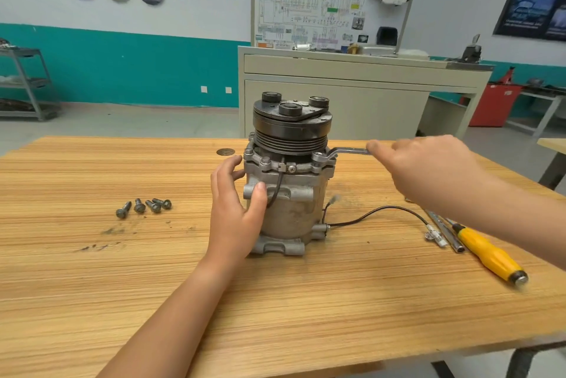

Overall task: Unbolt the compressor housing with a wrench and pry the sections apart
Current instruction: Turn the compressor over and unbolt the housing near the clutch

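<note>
Head view: the compressor [288, 188] is being steadied upright at frame centre on the table [92, 285] by the left hand [237, 209], which is clasping its body. The wrench [346, 151] is being grasped by the right hand [428, 169], with its ring seated on a flange bolt. Four bolts [144, 206] are lying loose at centre left. Others are showing in the flange, so unbolting is judged partly done. The sections are joined; prying is not being attempted.

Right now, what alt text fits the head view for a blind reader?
A left hand grips an upright compressor on a table while the right hand holds a wrench at its flange. Four loose bolts lie nearby.
</note>
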`<state>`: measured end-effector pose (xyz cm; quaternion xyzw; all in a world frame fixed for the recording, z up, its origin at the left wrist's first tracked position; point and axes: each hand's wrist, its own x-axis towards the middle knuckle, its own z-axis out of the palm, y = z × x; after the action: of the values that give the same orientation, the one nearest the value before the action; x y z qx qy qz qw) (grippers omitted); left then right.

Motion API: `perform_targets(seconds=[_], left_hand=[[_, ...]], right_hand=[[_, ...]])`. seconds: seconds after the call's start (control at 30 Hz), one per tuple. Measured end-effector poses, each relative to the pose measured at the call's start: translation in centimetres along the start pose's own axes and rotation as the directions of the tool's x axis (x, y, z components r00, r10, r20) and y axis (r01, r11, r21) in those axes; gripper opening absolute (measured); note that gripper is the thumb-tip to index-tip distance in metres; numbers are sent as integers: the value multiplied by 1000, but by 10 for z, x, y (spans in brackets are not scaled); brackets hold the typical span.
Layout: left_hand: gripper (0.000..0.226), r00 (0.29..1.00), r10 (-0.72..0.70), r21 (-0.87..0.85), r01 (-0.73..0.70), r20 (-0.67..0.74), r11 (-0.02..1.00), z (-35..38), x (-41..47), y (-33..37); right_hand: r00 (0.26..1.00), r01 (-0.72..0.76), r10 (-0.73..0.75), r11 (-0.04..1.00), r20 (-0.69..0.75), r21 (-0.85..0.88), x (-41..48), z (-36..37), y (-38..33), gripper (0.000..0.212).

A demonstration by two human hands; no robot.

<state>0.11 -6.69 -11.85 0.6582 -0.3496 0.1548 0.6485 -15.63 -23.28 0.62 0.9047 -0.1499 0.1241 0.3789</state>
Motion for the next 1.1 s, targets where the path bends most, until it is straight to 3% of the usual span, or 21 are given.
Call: perform_targets(seconds=[0.17, 0.23, 0.33, 0.43, 0.5, 0.6, 0.73, 0.9, 1.1], left_hand=[[42, 998, -58, -6, 59, 13, 998, -1, -1, -3], [43, 997, -71, -2, 71, 7, 997, -1, -2, -3], [46, 996, -88, -26, 89, 25, 996, 2, -4, -3], [45, 997, -73, -17, 73, 25, 997, 4, -4, -3], [42, 998, -49, -14, 49, 26, 999, 3, -3, -2], [41, 999, -24, -9, 24, 24, 1000, 2, -3, 1], [42, 1000, -17, -11, 17, 12, 1000, 2, -2, 1], [42, 1000, -11, -15, 11, 15, 1000, 1, -2, 2], [41, 1000, -10, -26, 10, 12, 1000, 1, -2, 4]], right_hand=[[925, 146, -50, 962, -376, 231, 51, 33, -3, 18], [921, 170, -40, 937, -387, 306, 64, 37, -13, 18], [938, 75, 100, 876, -332, 477, 64, 43, -19, 26], [906, 6, 310, 671, -288, 741, 39, 37, -19, 27], [898, 4, 358, 575, -256, 818, 16, 29, -18, 27], [945, -25, 240, 730, -221, 683, -14, 10, -14, 36], [988, -137, 152, 894, -1, 426, -29, -3, -11, 48], [983, -166, 139, 952, 118, 256, -26, -21, -21, 65], [970, -84, 56, 991, 238, 108, -26, -51, -50, 66]])
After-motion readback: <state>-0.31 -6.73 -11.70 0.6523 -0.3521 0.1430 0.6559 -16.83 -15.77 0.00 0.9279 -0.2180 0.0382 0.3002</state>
